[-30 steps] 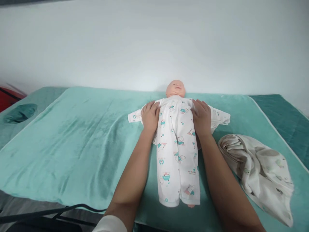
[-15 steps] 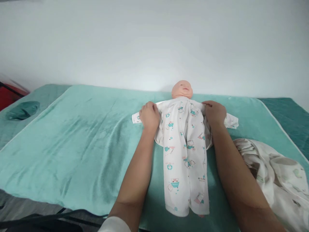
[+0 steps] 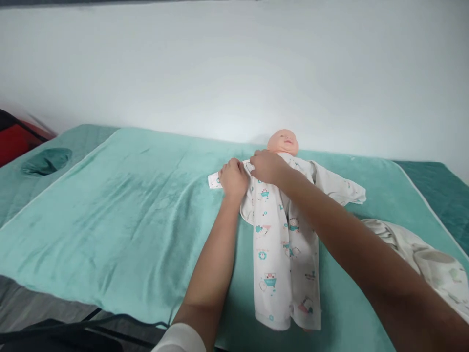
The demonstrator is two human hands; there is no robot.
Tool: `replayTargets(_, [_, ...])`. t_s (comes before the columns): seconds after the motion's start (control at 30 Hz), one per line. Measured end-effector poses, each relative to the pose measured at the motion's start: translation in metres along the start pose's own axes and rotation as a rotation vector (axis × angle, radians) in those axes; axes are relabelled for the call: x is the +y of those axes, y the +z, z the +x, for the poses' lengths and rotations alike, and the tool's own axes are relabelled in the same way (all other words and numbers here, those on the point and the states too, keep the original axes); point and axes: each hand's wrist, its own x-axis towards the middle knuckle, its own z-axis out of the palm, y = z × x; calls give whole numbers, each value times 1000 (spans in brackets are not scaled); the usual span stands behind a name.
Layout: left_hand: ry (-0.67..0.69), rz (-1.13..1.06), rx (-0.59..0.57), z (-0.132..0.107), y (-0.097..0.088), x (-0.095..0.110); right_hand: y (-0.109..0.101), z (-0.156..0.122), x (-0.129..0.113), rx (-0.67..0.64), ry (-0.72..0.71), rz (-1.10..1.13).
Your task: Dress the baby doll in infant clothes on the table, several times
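Note:
A baby doll (image 3: pixel 283 142) lies on its back, dressed in a white baby shirt (image 3: pixel 335 183) and white printed baby trousers (image 3: pixel 269 254) pulled high over the chest. My left hand (image 3: pixel 233 178) is closed on the shirt's sleeve near the shoulder at the image's left. Right beside it, my right hand (image 3: pixel 269 166) crosses the doll's chest, its fingers pinching cloth at that same shoulder; the fingertips are partly hidden. The other sleeve lies stretched out to the right, with no hand on it.
A teal cover (image 3: pixel 120 220) spreads over the bed, which has a round hole (image 3: pixel 47 161) at its left end. Crumpled white patterned cloth (image 3: pixel 432 259) lies at the right. A white wall (image 3: pixel 234 73) stands behind; a red item (image 3: pixel 16 144) is far left.
My right hand has let go of the sleeve on the right and moved left across the doll's chest, to beside my left hand. My left hand stays at its sleeve.

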Motion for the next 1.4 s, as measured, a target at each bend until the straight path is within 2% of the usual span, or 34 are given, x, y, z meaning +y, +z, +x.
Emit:
replayTargets(0.07, [1,1,-3,0,0,-1,3,17,-8,-73,-7,-82])
replayTargets(0.13, [4,-2,-9,0,-1,-2,8,26,-8,-80,-9,-105])
replayTargets(0.23, [12,-20,-12,0,-1,-2,13,29,-5,-117,-10,-144])
replayTargets(0.33, [15,-30,-15,0,-1,-2,12,29,-6,-214,11,-194])
replayTargets(0.5, [12,1,-8,-1,-2,-3,-1,30,-11,-306,72,-197])
replayTargets(0.67, [-46,-28,-17,-2,-7,-4,-21,20,-1,-352,18,-171])
replayTargets(0.83, [-86,-62,-22,-7,-14,-7,-34,4,19,-304,83,-122])
replayTargets(1.1, [-182,-80,-64,-11,-21,-22,-58,-22,47,-149,139,-124])
replayTargets(1.23, [-188,-54,-94,-13,-23,-23,-58,-27,54,-89,150,-102])
replayTargets(1.4, [-172,-30,-101,-12,-19,-25,-54,-27,55,-89,148,-113])
